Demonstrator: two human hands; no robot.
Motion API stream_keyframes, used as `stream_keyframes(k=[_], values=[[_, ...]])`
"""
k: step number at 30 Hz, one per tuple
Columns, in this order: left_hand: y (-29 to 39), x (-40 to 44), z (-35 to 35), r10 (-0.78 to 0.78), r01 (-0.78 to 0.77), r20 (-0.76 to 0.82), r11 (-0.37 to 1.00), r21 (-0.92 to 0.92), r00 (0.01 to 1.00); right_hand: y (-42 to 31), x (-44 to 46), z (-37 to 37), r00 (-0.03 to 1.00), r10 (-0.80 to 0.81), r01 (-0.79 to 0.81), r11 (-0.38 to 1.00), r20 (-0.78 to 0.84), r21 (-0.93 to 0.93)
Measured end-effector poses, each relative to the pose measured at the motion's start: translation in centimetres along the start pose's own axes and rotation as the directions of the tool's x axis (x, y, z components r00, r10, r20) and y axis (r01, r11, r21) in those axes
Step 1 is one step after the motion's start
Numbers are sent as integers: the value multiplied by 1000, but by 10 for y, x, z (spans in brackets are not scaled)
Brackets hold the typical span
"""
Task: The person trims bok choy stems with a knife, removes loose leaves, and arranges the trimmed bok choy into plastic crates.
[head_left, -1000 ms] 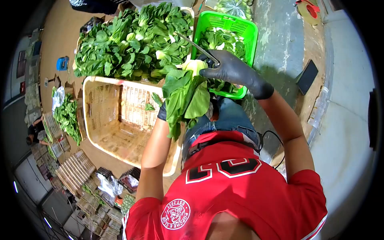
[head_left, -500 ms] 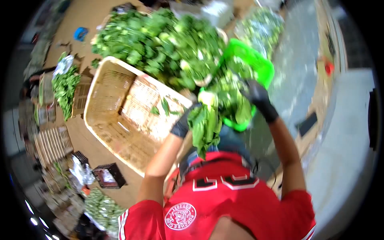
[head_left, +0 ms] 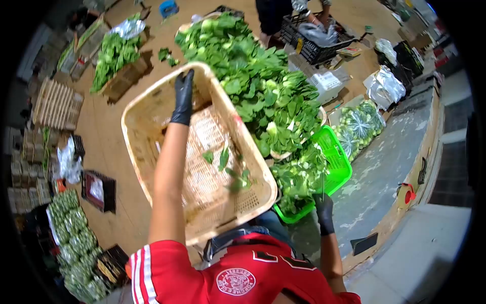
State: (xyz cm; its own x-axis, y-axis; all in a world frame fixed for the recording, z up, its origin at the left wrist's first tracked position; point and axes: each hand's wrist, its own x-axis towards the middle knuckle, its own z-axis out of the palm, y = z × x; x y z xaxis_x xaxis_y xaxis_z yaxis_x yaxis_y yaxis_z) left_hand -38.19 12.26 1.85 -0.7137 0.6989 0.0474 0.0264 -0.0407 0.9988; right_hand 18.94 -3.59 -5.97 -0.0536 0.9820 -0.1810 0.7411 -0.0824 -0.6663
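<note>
My left hand (head_left: 184, 99), in a black glove, is over the far inside wall of a beige plastic crate (head_left: 132, 152), close to its rim. Its fingers look apart and hold no greens; whether they touch the rim I cannot tell. A few loose leaves (head_left: 223, 158) lie on the crate floor. At lower right, my gloved right hand (head_left: 324, 210) is closed around what looks like a thin-bladed knife (head_left: 323, 183), pointing away from me. That hand is beside a bright green basket (head_left: 340, 175) partly filled with leafy greens (head_left: 298, 180).
A large heap of leafy greens (head_left: 263, 96) lies beyond the crate. Bagged vegetables (head_left: 359, 126) are right of it. Another person's hands (head_left: 321, 20) work at a black crate (head_left: 309, 43) at the back. A dark box (head_left: 98, 190) and several filled bags (head_left: 73, 233) stand on the left.
The bunch of leafy greens has left my left hand, which has moved up and left over the crate. My right hand has come back from the greens to the green basket's near side. The view has shifted.
</note>
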Motion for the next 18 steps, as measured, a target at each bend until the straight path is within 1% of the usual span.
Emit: stream_keyframes(k=[1, 2, 3, 5, 7, 8, 9, 10, 11, 13, 14, 15, 17, 18], values=[[-25, -8, -39, 131, -115, -55, 967, 228, 990, -3, 8, 10, 996, 80, -80, 997, 33, 15], [-43, -30, -83, 221, -149, -128, 897, 416, 967, -16, 17, 18, 997, 47, -51, 997, 66, 54], [-57, -61, -129, 318, -159, -173, 788, 595, 932, -31, 30, 30, 995, 12, -22, 995, 100, 98], [-93, -122, -230, 480, -102, -204, 537, 837, 853, -80, 51, 46, 977, -1, -34, 987, 213, 159], [-95, -196, -296, 360, 178, -274, 278, 944, 892, -97, 80, 80, 955, -179, 108, 952, 237, 287], [-117, -226, -328, 298, 234, -312, 270, 934, 902, -121, 91, 89, 918, -133, -13, 931, 373, 366], [-139, -252, -351, 241, 286, -350, 263, 921, 905, -143, 99, 98, 861, -101, -140, 895, 499, 423], [-121, -263, -346, -185, 503, -486, 532, 682, 854, -145, 108, 118, 790, -116, -243, 842, 602, 482], [-117, -264, -341, -366, 561, -459, 714, 419, 809, -149, 114, 136, 764, -78, -294, 842, 641, 453], [-123, -265, -335, -258, 439, -412, 782, 442, 874, -168, 130, 146, 767, 15, -259, 922, 642, 288], [-125, -264, -335, -333, 475, -408, 819, 321, 850, -160, 134, 154, 777, 59, -269, 931, 627, 246], [-121, -271, -335, -327, 464, -414, 837, 289, 849, -171, 122, 152, 788, 61, -329, 882, 613, 336], [-115, -276, -333, -296, 418, -422, 879, 231, 857, -183, 110, 148, 824, 63, -281, 909, 563, 309], [-116, -285, -342, -318, 446, -445, 868, 218, 837, -204, 99, 136, 818, 47, -221, 946, 573, 239]])
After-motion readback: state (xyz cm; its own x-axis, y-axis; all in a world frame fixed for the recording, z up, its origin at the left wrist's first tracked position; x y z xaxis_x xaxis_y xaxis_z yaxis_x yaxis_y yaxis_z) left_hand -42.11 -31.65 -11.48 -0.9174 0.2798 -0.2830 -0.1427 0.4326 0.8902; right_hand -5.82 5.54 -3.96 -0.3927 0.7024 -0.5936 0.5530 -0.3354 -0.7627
